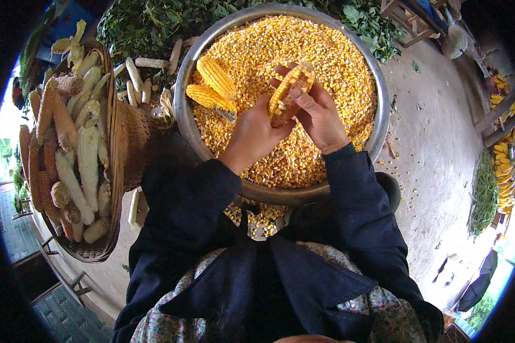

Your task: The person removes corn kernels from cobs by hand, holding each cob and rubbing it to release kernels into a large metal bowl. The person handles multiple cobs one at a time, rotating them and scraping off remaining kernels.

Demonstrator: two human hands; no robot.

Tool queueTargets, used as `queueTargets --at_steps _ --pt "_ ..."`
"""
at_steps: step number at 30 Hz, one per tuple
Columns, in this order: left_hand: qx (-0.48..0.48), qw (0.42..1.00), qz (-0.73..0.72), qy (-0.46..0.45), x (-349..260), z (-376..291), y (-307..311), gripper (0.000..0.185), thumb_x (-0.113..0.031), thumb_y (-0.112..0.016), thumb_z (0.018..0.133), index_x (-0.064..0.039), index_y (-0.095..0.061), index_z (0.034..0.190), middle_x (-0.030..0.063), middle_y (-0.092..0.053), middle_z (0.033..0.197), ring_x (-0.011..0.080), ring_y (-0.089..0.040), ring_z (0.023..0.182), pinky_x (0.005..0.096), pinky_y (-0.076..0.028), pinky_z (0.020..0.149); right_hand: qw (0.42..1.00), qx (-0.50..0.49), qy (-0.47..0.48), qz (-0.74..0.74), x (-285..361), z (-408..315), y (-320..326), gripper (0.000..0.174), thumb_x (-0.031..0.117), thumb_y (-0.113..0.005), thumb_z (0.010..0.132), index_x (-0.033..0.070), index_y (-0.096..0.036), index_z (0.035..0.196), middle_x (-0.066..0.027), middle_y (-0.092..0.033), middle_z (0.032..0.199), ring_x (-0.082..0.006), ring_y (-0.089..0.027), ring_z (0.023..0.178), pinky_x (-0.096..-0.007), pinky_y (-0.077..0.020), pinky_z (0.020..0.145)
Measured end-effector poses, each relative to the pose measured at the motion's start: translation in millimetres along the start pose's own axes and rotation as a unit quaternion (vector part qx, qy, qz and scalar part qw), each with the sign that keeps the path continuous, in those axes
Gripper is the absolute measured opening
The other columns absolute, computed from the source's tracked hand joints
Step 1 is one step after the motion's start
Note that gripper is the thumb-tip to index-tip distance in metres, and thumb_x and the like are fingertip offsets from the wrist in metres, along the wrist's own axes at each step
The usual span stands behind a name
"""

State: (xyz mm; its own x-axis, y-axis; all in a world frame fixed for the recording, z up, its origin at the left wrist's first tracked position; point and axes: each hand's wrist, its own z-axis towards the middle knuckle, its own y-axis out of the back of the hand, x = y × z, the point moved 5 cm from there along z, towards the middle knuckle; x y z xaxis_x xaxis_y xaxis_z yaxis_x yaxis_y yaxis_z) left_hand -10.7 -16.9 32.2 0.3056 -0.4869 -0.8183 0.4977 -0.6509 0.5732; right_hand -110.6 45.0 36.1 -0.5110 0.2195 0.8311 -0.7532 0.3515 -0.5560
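Observation:
Both my hands grip one partly shelled corn cob [285,96] above a wide metal basin [381,107]. My left hand [253,133] holds its lower end. My right hand [322,113] wraps the upper part, its thumb pressed on the cob's face. Yellow kernels remain along the cob's left side, while bare reddish cob shows on the right. Loose corn kernels [326,47] fill the basin. Two unshelled ears lie on them at the left: an upper ear of corn [216,77] and a lower ear of corn [210,97]. Some fingers are hidden behind the cob.
A woven basket [131,141] heaped with bare cobs [88,158] stands at the left. Several more cobs [134,73] lie on the ground beside leafy green vines [154,25]. Scattered kernels dot the concrete floor [433,128]. Corn ears [503,171] are stacked at the far right.

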Motion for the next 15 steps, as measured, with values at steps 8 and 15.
queueTargets --at_steps 8,15 --pt "-0.003 0.979 0.201 0.021 -9 -4 5 0.046 -0.023 -0.067 0.072 -0.001 -0.042 0.104 0.0196 -0.06 0.08 0.0369 -0.06 0.071 0.0464 -0.047 0.058 0.996 -0.064 -0.057 -0.039 -9 2 14 0.034 0.026 -0.049 0.091 0.0 -0.051 0.113 -0.0128 -0.059 0.106 -0.0185 -0.059 0.092 -0.0313 -0.048 0.079" --pt "-0.037 0.993 0.107 0.009 -3 0 8 0.048 -0.025 -0.068 0.072 0.0 -0.046 0.106 0.0222 -0.061 0.081 0.0384 -0.06 0.074 0.0449 -0.048 0.062 0.995 -0.02 -0.045 0.088 -9 3 10 0.041 0.028 -0.043 0.093 -0.005 -0.045 0.118 -0.015 -0.054 0.116 -0.0225 -0.051 0.108 -0.037 -0.0373 0.096"
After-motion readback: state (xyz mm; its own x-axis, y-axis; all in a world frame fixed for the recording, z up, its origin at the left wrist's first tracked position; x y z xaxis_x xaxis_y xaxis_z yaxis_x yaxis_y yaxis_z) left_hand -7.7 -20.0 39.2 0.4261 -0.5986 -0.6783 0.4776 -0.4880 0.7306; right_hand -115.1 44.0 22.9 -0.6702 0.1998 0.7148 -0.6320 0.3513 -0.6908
